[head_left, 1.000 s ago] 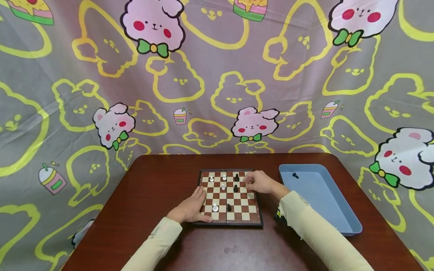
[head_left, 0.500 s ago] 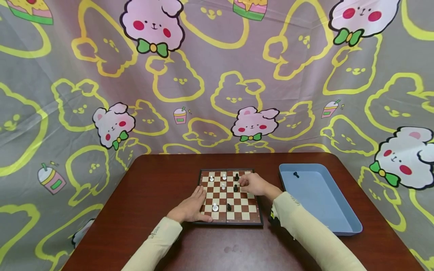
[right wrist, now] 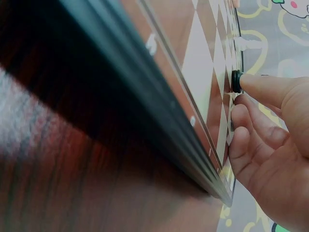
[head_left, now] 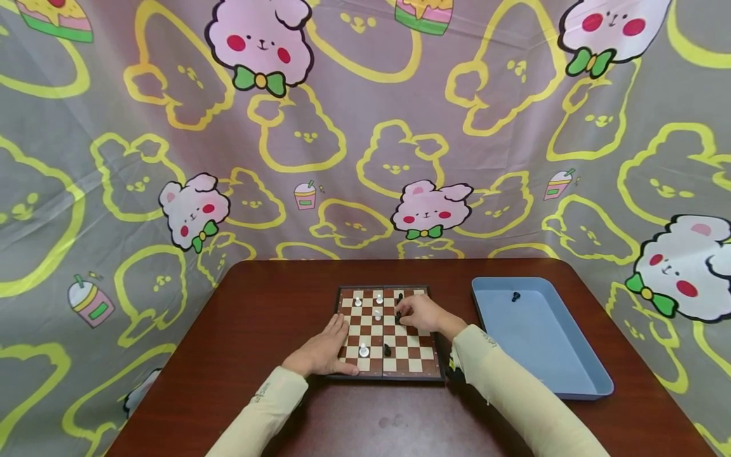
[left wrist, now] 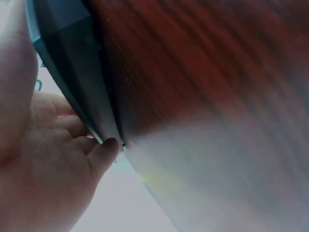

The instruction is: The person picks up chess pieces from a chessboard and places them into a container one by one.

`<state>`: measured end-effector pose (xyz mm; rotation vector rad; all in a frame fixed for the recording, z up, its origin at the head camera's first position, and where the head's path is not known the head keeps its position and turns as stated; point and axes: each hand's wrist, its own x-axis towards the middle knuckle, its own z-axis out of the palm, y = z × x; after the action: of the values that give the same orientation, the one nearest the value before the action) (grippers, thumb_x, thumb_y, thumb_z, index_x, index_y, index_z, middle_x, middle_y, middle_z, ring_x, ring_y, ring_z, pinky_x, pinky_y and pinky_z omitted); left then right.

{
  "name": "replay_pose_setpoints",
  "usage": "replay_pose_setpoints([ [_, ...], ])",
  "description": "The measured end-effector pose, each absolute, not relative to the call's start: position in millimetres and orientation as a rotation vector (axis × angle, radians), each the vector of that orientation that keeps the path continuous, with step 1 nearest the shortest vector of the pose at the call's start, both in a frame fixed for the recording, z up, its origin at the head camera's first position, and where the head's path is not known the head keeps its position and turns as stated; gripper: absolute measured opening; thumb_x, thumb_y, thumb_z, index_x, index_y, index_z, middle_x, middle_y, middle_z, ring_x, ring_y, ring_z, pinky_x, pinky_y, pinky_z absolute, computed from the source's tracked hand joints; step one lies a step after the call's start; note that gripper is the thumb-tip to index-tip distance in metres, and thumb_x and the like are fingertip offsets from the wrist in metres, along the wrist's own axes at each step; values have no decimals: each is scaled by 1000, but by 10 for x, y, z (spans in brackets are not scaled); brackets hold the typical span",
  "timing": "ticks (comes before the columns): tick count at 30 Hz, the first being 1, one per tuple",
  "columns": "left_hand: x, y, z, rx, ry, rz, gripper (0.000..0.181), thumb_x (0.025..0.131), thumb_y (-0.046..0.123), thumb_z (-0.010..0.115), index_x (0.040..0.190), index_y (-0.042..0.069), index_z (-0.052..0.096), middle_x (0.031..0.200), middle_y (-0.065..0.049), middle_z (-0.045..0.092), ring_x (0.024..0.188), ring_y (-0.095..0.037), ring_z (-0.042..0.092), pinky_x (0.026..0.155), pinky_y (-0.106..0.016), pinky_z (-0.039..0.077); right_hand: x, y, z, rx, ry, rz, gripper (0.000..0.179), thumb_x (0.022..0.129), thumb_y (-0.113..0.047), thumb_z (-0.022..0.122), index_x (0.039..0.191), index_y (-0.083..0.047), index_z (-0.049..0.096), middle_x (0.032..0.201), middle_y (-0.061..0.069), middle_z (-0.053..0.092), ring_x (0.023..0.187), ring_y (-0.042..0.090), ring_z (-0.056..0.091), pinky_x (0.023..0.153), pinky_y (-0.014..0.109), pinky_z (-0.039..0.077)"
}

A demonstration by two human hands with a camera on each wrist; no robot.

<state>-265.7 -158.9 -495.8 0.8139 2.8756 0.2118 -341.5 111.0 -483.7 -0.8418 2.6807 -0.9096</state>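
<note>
A brown-and-cream chessboard (head_left: 419, 352) with a dark rim lies on the table. My left hand (head_left: 325, 349) rests at its near left corner, fingers along the left side and thumb over the front edge. In the left wrist view its fingertips meet the dark board edge (left wrist: 79, 67). My right hand (head_left: 422, 312) pinches a black chess piece (head_left: 398, 318) on the board's right half; the right wrist view shows the thumb against its round black base (right wrist: 236, 81). Another black piece (head_left: 400, 296) stands just behind, partly covered by the hand.
Nearer on the board stand a white pawn (head_left: 363, 350) and a black knight (head_left: 387, 350); several white pieces (head_left: 377, 315) stand farther back. A blue tray (head_left: 577, 365) on the right holds a small black piece (head_left: 516, 296). A patterned curtain (head_left: 342, 158) hangs behind the table.
My right hand has moved left over the board, to the black piece it now pinches. The black piece in the tray has shifted right. My left hand has stayed put.
</note>
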Motion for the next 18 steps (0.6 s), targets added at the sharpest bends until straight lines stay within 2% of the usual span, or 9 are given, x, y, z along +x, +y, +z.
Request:
replay_pose_setpoints([
  [18, -2667, -1583, -4950, 793, 2868, 213, 118, 60, 77, 48, 138, -5, 14, 143, -23, 4, 131, -30, 1, 102, -35, 19, -3402, 1141, -4810, -939, 2723, -869, 12, 80, -13, 64, 92, -16, 67, 83, -6, 60, 71, 7, 54, 61, 27, 45],
])
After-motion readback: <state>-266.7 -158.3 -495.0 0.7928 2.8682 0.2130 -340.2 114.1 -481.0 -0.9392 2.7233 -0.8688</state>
